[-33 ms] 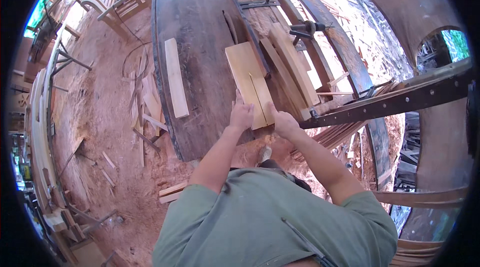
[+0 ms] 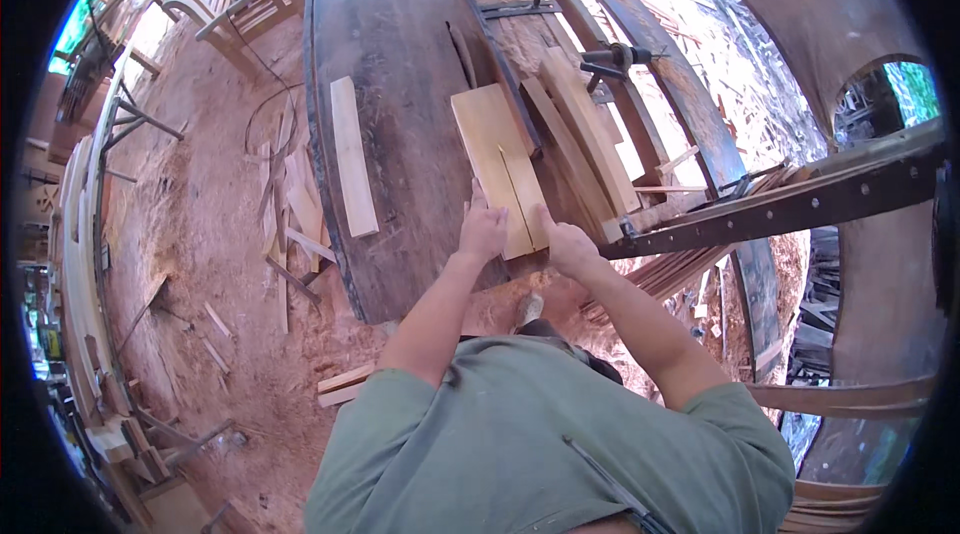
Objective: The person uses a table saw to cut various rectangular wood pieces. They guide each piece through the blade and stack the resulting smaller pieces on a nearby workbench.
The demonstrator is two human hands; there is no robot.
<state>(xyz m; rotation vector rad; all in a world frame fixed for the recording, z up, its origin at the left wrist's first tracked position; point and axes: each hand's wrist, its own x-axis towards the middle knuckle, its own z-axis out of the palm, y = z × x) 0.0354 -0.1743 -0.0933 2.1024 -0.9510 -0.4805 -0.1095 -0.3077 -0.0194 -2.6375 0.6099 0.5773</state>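
Board (image 2: pixel 484 124) on bench (image 2: pixel 395 44)

Head view: left hand (image 2: pixel 483 230) holding the board's left edge, right hand (image 2: pixel 572 249) its right, both towards the near end. Risk, I'd judge: slit (image 2: pixel 517 193) running farther, caused by uneven pull.

I can't make out any readable text, label, number or sign from where I stand, near or far, left or right.
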